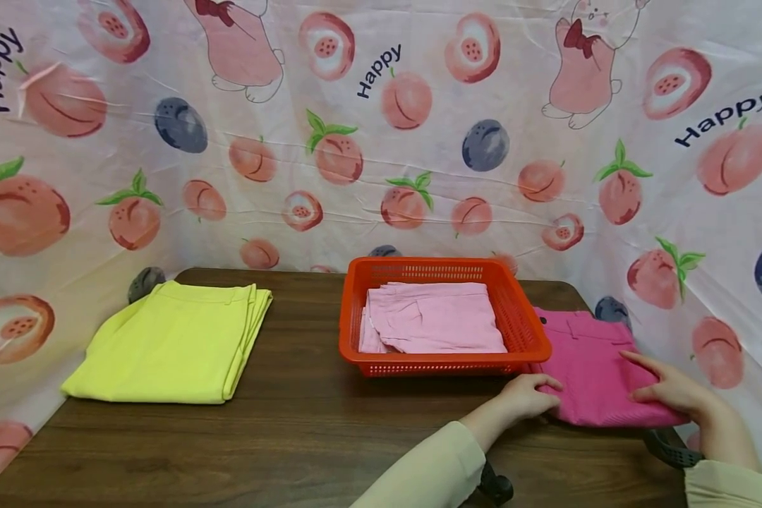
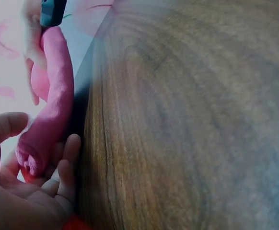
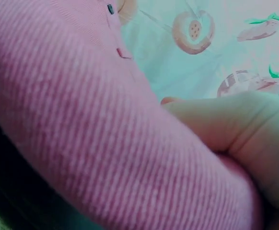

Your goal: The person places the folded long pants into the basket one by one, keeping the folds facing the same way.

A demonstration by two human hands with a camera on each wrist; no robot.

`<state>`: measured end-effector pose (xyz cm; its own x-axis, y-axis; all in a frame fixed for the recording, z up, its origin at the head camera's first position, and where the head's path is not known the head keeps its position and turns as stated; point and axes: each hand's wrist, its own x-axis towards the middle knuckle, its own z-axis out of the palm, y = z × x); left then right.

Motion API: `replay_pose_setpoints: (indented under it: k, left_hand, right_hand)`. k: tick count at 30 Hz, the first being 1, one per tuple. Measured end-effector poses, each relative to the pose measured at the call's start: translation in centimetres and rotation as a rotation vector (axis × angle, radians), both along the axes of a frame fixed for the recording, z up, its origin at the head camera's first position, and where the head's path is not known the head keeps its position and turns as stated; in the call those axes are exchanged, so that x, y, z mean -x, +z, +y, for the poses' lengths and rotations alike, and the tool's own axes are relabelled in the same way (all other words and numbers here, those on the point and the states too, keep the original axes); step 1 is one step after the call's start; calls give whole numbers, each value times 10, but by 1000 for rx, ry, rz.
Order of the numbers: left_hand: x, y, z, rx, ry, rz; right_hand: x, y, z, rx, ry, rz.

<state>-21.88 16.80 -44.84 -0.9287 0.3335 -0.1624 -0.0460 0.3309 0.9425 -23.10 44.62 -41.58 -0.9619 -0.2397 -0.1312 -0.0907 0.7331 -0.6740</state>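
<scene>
Folded bright pink trousers [image 1: 593, 374], ribbed, with a waistband, belt loop and dark button, lie between both hands at the table's right side. My left hand [image 1: 528, 396] holds their near left corner; in the left wrist view its fingers [image 2: 65, 179] curl beneath the folded edge and the thumb stands apart on the other side. On the right side, my right hand [image 1: 676, 388] grips the trousers, its thumb lying over the top cloth. Close up, the right wrist view shows the thick rounded fold [image 3: 106, 139] against that hand.
Directly left of the bright pink trousers stands an orange plastic basket [image 1: 457, 358], overlapping them in the head view, with folded pale pink trousers [image 1: 434, 317] inside. Folded yellow trousers [image 1: 171, 346] lie at the left of the brown wooden table [image 1: 260, 444]. Fruit-patterned cloth [image 1: 368, 155] hangs around the table.
</scene>
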Motion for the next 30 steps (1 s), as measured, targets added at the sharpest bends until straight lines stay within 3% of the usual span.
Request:
replay_pose_setpoints:
  k: [9, 15, 19, 30]
  left_hand:
    - [-9, -5, 13, -198, 172, -60]
    - [-5, -5, 12, -378, 119, -197]
    - [-4, -2, 11, -432, 84, -255]
    - [-9, -2, 14, -424, 45, -223]
  right_hand:
    - [-5, 2, -1, 12, -34, -48]
    - [-10, 5, 1, 8, -57, -65]
    - [-13, 8, 1, 11, -72, -56]
    - [-20, 26, -4, -86, -78, 56]
